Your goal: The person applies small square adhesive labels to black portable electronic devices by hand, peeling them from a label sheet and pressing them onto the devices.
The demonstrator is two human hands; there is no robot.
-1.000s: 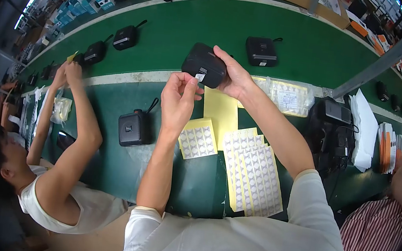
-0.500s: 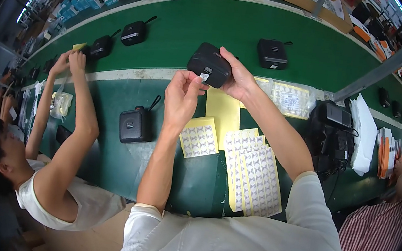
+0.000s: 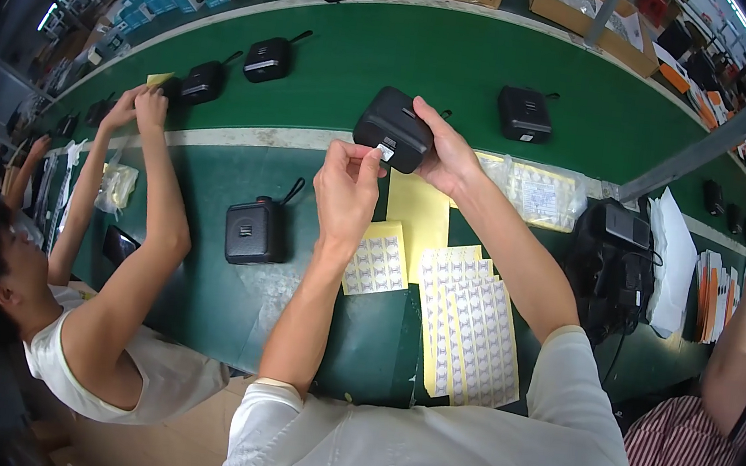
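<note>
My right hand (image 3: 451, 157) holds a black box-shaped device (image 3: 393, 123) with rounded corners, raised over the near edge of the green belt. A small white sticker (image 3: 386, 153) shows at its lower corner. My left hand (image 3: 347, 191) is closed in a pinch, thumb and finger at the sticker's edge; whether the sticker lies fully flat is too small to tell. Below my hands lie a yellow backing sheet (image 3: 419, 211), a part sheet of stickers (image 3: 377, 265) and several fanned sticker sheets (image 3: 477, 328). A similar strapped device (image 3: 254, 231) stands left of my left forearm.
More black devices sit on the green belt (image 3: 395, 42), including one at right (image 3: 524, 114). A plastic bag of sheets (image 3: 538, 194) and dark equipment (image 3: 611, 260) lie right, beside a grey post (image 3: 714, 143). Co-workers sit on both sides; the left one's hands (image 3: 137, 105) are by the belt.
My left finger and thumb have drawn slightly back from the device's face to the sticker's edge. The right co-worker's arm has risen with an orange-and-white packet. The view has shifted a little.
</note>
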